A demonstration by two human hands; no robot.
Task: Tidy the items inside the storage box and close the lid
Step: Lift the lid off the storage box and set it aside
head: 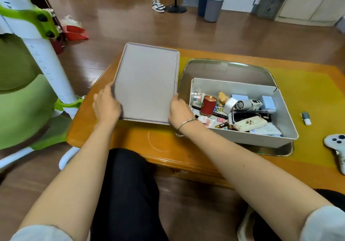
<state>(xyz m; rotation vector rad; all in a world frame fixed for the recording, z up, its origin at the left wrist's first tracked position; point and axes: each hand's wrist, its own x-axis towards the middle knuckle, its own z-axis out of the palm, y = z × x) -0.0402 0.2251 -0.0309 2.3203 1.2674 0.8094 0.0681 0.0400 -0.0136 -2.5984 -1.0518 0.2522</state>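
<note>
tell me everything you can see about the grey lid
The lid is a flat grey rectangle with rounded corners and a low raised rim, matte and plastic-looking. It is off the storage box, just to its left, over the wooden table, far end tilted up slightly. The left hand grips its near left edge and the right hand its near right edge.

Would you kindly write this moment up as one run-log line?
lid: off, beside storage box | left hand: grips lid's left edge | right hand: grips right edge | box: open, items jumbled
</note>
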